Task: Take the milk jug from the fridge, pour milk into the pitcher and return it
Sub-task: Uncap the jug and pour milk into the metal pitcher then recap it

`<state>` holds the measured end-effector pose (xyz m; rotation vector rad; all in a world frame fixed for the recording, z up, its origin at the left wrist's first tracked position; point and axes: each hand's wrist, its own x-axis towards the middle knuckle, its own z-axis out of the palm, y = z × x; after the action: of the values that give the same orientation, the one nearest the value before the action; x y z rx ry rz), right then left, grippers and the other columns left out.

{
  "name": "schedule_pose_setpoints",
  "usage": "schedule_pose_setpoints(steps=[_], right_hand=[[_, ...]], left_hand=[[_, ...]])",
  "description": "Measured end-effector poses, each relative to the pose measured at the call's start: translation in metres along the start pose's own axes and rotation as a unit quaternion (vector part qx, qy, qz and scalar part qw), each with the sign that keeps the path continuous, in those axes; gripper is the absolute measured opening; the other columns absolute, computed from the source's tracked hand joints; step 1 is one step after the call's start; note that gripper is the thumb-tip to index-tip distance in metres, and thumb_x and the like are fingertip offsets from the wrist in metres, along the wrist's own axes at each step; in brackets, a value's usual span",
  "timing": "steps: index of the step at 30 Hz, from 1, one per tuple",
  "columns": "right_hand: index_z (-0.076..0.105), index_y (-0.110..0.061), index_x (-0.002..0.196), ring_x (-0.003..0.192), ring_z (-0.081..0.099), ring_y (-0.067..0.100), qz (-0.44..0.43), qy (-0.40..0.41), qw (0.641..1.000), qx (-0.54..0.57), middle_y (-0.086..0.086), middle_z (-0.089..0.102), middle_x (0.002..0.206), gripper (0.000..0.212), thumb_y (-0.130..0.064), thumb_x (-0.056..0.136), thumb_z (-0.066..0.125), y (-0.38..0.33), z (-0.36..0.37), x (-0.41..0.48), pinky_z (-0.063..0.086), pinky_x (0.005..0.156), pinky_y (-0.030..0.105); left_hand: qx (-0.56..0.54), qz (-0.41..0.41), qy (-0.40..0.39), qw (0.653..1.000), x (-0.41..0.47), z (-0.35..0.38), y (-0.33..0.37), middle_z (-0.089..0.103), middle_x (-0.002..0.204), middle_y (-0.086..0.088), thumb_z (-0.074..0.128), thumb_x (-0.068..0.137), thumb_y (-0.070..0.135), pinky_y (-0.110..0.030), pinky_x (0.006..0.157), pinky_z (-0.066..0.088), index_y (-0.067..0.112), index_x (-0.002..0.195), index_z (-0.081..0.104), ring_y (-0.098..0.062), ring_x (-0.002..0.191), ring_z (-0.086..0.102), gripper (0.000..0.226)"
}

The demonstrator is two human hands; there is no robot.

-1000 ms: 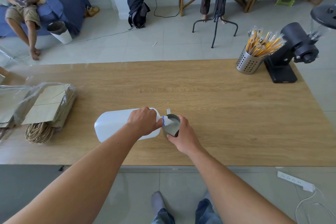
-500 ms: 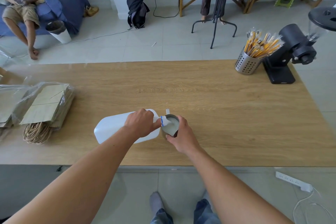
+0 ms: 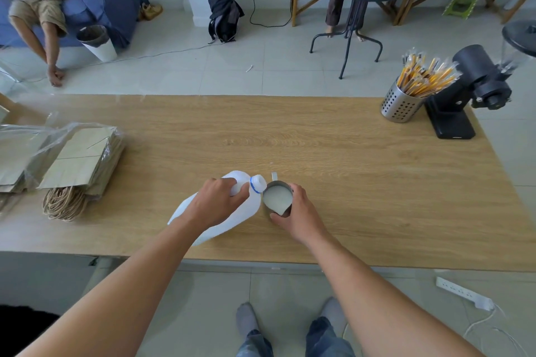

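A white plastic milk jug [image 3: 246, 213] with a blue neck ring is tilted toward the right above the wooden table [image 3: 319, 153]. My left hand [image 3: 216, 206] grips it near the handle. Its open mouth sits just at the left rim of a small steel pitcher [image 3: 278, 198], which stands on the table and holds milk close to its brim. My right hand [image 3: 298, 217] wraps the pitcher's right side. The jug's lower body is partly hidden behind my left forearm.
A bundle of brown paper bags in plastic [image 3: 72, 165] lies at the table's left. At the far right stand a perforated metal holder of wrapped straws [image 3: 403, 101] and a black grinder [image 3: 470, 90]. A power strip [image 3: 464, 293] lies on the floor. People sit beyond the table.
The jug has tipped back toward upright, so its mouth has lifted off the pitcher's opening. The milk level in the pitcher has risen. Both hands keep their grips.
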<state>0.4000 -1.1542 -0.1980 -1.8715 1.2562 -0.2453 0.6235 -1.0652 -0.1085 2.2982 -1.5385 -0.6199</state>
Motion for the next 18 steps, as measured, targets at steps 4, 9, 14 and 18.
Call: schedule_pose_setpoints(steps=[4, 9, 14, 18], right_hand=[[0.029, -0.023, 0.165, 0.139, 0.046, 0.028, -0.005, -0.039, 0.994, -0.105, 0.003, 0.036, 0.160, 0.106, -0.038, 0.082, 0.093, 0.011, -0.011, 0.001, 0.048, 0.110, 0.044], [0.036, -0.018, 0.162, 0.141, 0.040, 0.032, 0.068, -0.039, 0.975, -0.207, 0.009, 0.035, 0.153, 0.076, -0.039, 0.100, 0.075, 0.034, -0.019, -0.003, 0.050, 0.108, 0.047], [0.045, -0.022, 0.158, 0.134, 0.050, 0.030, 0.085, -0.048, 0.973, -0.211, 0.010, 0.037, 0.150, 0.062, -0.023, 0.103, 0.073, 0.046, -0.012, -0.004, 0.053, 0.107, 0.041], [0.058, -0.019, 0.134, 0.110, 0.059, 0.027, 0.086, -0.032, 0.972, -0.215, 0.006, 0.041, 0.133, 0.037, -0.008, 0.100, 0.068, 0.048, 0.001, -0.005, 0.054, 0.089, 0.035]], left_hand=[[-0.057, -0.002, 0.035, 0.998, -0.014, -0.009, -0.007, 0.025, 0.062, -0.006, 0.062, 0.108, 0.043, -0.033, 0.052, 0.018, 0.012, 0.068, 0.029, -0.021, 0.058, 0.022, 0.061], [-0.169, 0.001, 0.068, 0.983, -0.029, -0.019, -0.011, 0.025, 0.062, 0.001, 0.059, 0.112, 0.040, -0.027, 0.050, 0.020, 0.006, 0.073, 0.028, -0.013, 0.054, 0.022, 0.061], [-0.291, 0.017, 0.055, 0.955, -0.042, -0.018, -0.019, 0.028, 0.069, -0.002, 0.052, 0.116, 0.045, -0.031, 0.057, 0.020, 0.009, 0.074, 0.030, -0.015, 0.064, 0.026, 0.059], [-0.377, 0.016, 0.034, 0.926, -0.050, -0.014, -0.027, 0.040, 0.074, -0.003, 0.045, 0.116, 0.043, -0.029, 0.066, 0.032, 0.002, 0.079, 0.039, -0.017, 0.072, 0.039, 0.056]])
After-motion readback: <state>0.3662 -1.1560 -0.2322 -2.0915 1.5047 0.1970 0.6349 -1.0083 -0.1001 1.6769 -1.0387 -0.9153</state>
